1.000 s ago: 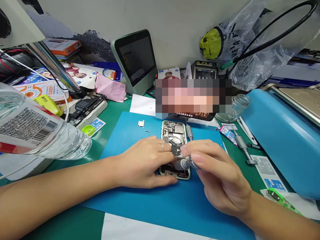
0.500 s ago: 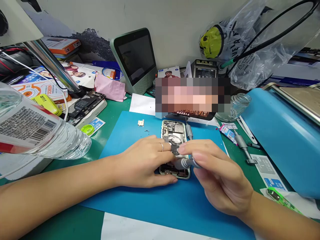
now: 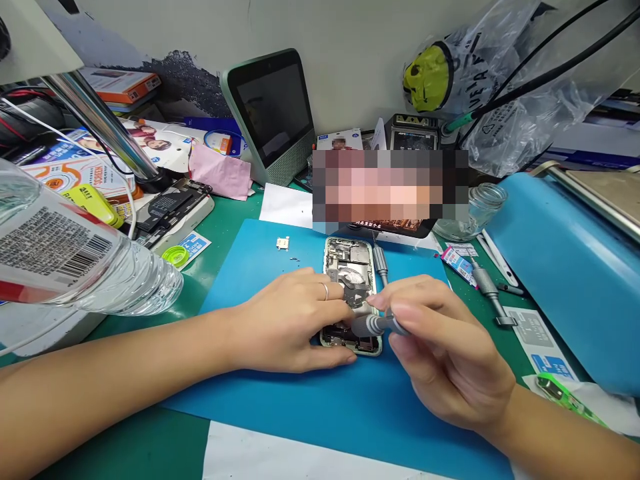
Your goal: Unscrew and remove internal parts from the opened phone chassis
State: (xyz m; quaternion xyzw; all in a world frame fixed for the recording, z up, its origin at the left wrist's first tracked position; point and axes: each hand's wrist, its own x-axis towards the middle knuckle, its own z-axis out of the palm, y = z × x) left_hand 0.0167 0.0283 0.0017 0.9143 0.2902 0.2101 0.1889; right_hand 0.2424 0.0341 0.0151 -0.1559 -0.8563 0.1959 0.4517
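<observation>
An opened phone lies on the blue mat, its inner parts bare. My left hand, with a ring on one finger, rests across the phone's left side, its thumb along the lower part; its fingertips are partly hidden. Closed around a small grey screwdriver is my right hand. The screwdriver lies tilted over the lower half of the phone, and its tip is hidden near my left fingers. A second grey screwdriver lies by the phone's upper right edge. A small metal piece sits at the mat's upper left.
A clear bottle and another opened phone are on the left. Behind stand a smart display and a phone playing video, mostly pixelated. A glass jar, a third screwdriver and a blue machine are right.
The view has shifted slightly. My right hand has moved a little to the right, still holding the screwdriver. My left hand stays on the phone.
</observation>
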